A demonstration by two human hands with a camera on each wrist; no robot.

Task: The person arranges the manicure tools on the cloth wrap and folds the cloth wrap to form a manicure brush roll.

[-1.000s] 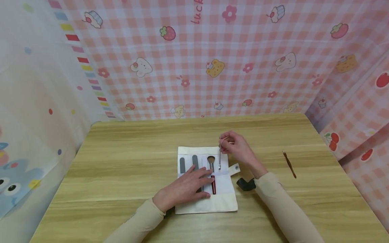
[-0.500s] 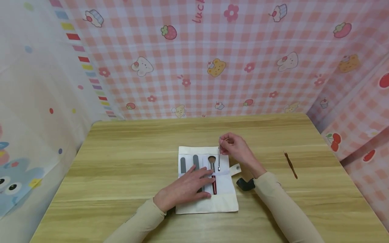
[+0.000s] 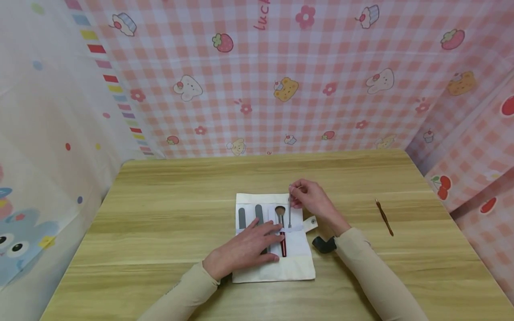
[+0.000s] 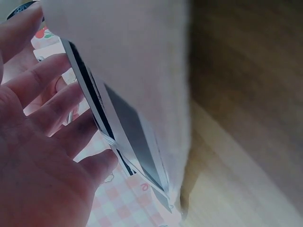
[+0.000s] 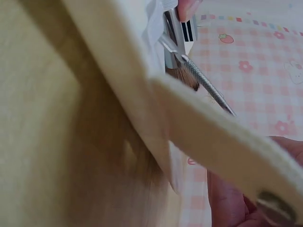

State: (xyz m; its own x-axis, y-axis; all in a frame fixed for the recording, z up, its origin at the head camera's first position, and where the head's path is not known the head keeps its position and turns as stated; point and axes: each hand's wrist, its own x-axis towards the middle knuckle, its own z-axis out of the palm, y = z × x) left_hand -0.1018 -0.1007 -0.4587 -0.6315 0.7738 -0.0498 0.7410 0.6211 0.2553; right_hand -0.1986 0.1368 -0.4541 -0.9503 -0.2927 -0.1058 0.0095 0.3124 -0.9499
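A white cloth tool pouch (image 3: 273,269) lies unfolded on the wooden table. Its elastic band holds two grey nail files (image 3: 242,218) and a brush (image 3: 280,210) with a red handle. My left hand (image 3: 242,252) rests on the pouch, fingers spread over one file and the brush handle. Between thumb and fingers of my right hand (image 3: 315,200) I pinch the top of a slim metal cuticle pusher (image 3: 290,209). Its knurled shaft (image 5: 208,85) shows in the right wrist view, with the lower end at the elastic band, right of the brush.
The pouch's snap strap (image 3: 310,224) sticks out on the right. Close by lies a black curved object (image 3: 324,244), partly under my right sleeve. A thin brown pen-like tool (image 3: 384,217) lies farther right. A checked curtain (image 3: 257,111) hangs behind the table.
My right hand has come down slightly with the cuticle pusher, whose lower end has dropped to the elastic band. My left hand stays in place on the pouch.
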